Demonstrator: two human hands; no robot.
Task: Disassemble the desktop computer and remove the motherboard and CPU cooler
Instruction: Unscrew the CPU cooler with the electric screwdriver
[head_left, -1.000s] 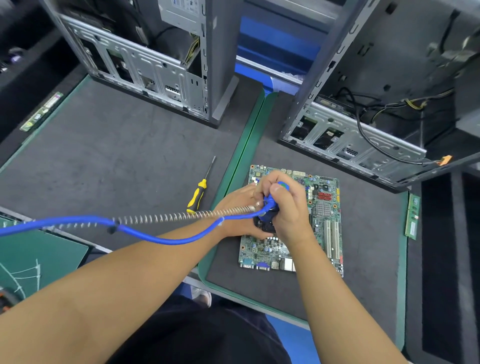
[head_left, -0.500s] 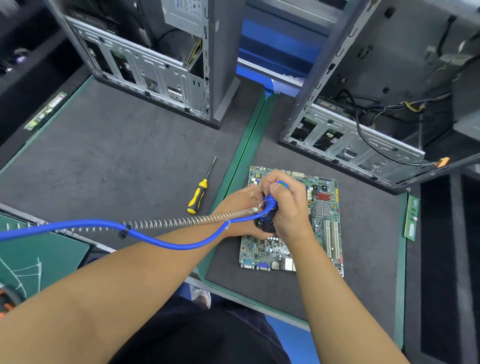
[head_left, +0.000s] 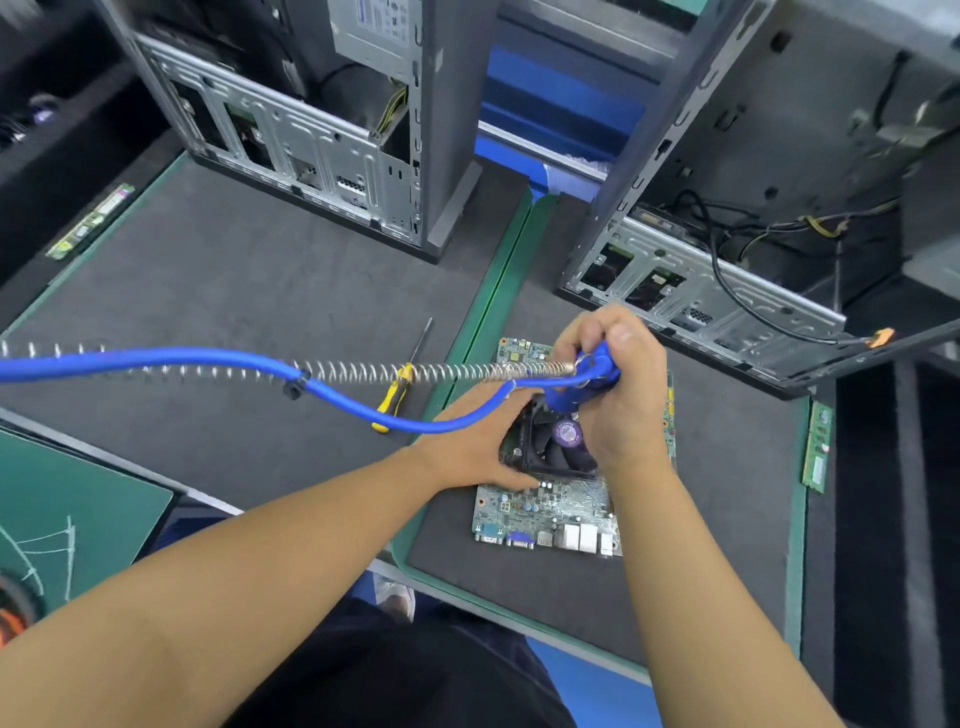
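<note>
Motherboard (head_left: 545, 506) green, black purple-hubbed cooler (head_left: 558, 449) atop — left grip (head_left: 467, 449) clasping it, right grip (head_left: 631, 400) wrapping blue driver (head_left: 597, 370).

Electronics repair workshop: opened computer cases (head_left: 291, 130) on anti-static mats (head_left: 208, 291).

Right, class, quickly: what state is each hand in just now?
Left hand: closed on the black square cooler fan.
Right hand: closed on the blue plastic powered screwdriver.
</note>
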